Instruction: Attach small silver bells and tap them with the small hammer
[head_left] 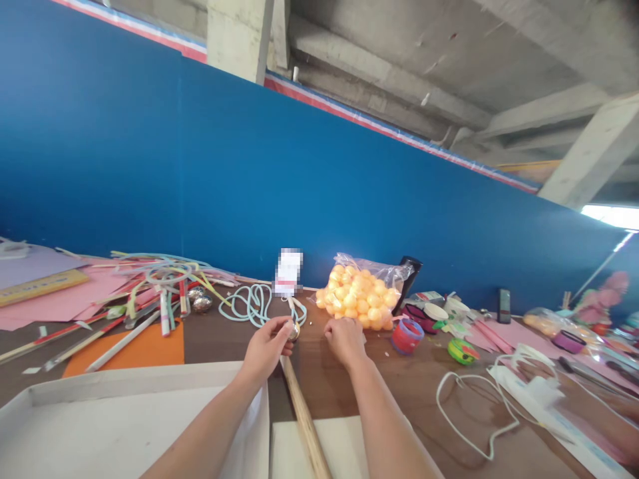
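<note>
My left hand [269,347] pinches a small shiny silver ball [294,330] between thumb and fingers. Just below the ball lies the end of a wooden stick [305,422], which runs toward me between my forearms; whether ball and stick touch is hard to see. My right hand [347,340] is closed and low over the brown table, with its fingertips mostly hidden, so I cannot make out what it holds. Right behind it stands a clear plastic bag of orange balls [359,296]. A coiled pale blue cord [252,306] lies beyond my left hand.
A white tray [150,369] fills the near left. Behind it are an orange sheet [134,351], several striped sticks and more silver balls [202,303]. On the right lie tape rolls [407,334], a green round thing [462,351] and a white cable [492,446]. A blue partition [299,173] closes the back.
</note>
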Action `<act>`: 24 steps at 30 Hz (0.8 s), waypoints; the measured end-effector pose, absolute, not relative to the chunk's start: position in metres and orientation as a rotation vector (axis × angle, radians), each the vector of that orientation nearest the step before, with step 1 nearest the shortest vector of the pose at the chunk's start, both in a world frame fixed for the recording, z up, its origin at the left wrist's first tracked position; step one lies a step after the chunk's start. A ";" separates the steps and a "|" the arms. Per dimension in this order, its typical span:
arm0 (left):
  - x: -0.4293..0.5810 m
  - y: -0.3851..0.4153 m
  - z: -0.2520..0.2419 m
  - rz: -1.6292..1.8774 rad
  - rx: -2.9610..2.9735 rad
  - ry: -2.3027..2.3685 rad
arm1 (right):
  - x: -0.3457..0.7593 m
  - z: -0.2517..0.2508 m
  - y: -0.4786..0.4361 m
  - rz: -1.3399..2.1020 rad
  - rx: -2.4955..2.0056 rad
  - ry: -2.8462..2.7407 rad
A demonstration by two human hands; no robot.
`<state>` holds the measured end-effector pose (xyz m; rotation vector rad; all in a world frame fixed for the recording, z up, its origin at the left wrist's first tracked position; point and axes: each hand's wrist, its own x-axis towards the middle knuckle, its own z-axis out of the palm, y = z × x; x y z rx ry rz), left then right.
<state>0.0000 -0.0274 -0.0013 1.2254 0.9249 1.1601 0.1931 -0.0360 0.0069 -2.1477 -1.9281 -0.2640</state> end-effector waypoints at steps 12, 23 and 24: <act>-0.001 -0.029 0.000 1.142 1.245 0.923 | 0.229 0.030 -0.061 -0.190 -2.240 -1.603; 0.000 -0.026 -0.003 1.138 1.249 0.935 | 0.239 0.029 -0.064 -0.023 -2.419 -1.416; 0.000 -0.027 -0.003 1.136 1.252 0.934 | 0.240 0.029 -0.064 -0.018 -2.423 -1.408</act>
